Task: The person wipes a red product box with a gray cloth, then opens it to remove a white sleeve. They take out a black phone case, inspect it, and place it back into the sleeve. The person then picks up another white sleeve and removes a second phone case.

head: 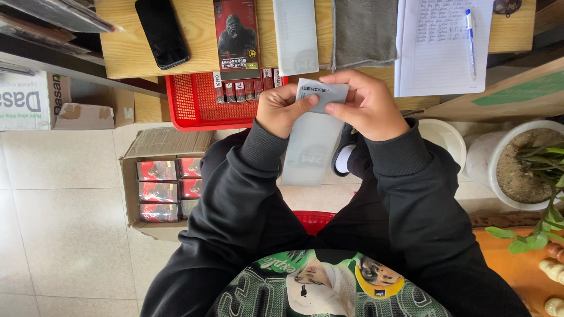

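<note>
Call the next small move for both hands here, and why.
Probably pull the grey sleeve open at its top edge. Left hand and right hand both pinch that end, the translucent sheet hangs below, so the grip looks set for parting it.

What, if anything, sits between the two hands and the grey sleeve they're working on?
Nothing visible does. The left hand and the right hand both already pinch the top end of the grey sleeve, thumbs on its near face. The rest of it hangs free above the lap, short of the red basket.
</note>
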